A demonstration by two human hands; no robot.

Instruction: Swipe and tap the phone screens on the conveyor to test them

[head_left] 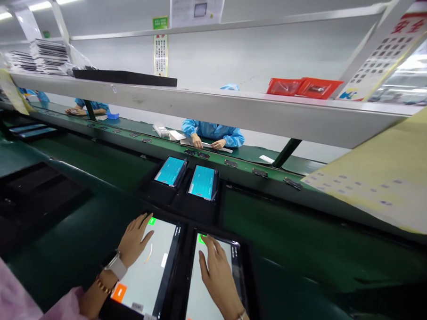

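Two tablets lie side by side in front of me, screens up and lit pale grey. My left hand (135,241) is over the upper left of the left tablet (152,266), its fingers stretched out near a green square on the screen. Over the right tablet (202,268) is my right hand (216,268), fingers extended, with fingertips at that screen's green square. Whether the fingertips press the glass I cannot tell. Each screen also has an orange square at its near end. Neither hand grips anything.
Two more tablets with blue screens, a left one (171,171) and a right one (202,181), lie beyond mine. A black tray (35,190) sits at left. A long shelf (201,105) crosses overhead, bearing red trays (303,87). Behind it, a co-worker in blue sleeves (214,131) handles a strip.
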